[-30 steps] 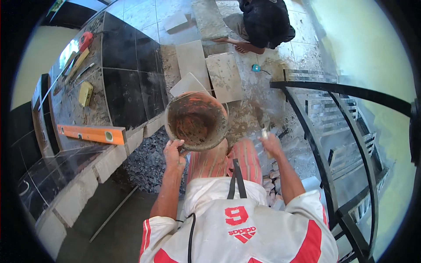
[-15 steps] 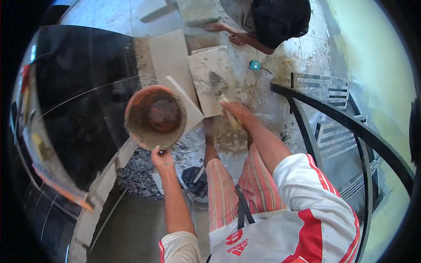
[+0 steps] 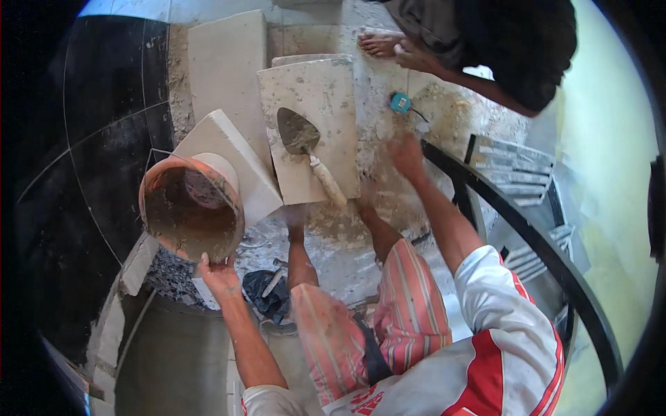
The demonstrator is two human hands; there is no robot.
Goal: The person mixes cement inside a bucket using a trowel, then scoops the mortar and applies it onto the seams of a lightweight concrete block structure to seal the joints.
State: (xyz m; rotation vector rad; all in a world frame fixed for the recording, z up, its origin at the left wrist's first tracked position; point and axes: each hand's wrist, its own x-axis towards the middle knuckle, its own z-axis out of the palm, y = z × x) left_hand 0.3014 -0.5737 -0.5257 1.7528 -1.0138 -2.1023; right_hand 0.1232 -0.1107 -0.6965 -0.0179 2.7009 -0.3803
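Note:
My left hand grips the near rim of an orange bucket, which is tilted with its mouth toward me and smeared with grey mortar inside. The bucket rests against a pale block. A pointing trowel with a pale, mortar-caked handle lies on another pale block, its blade pointing away from me. My right hand is off the trowel, close to the end of a black metal rail; motion smears its fingers.
A co-worker's foot and dark clothes are at the far right. Near them lies a teal tape measure. The black rail curves along my right. Black tiles cover the left side. Grey rubble lies below the bucket.
My right hand has let go of the trowel, leaving it on the block, and moved right toward the rail. The bucket has tipped further toward me, with my left hand still on its rim.

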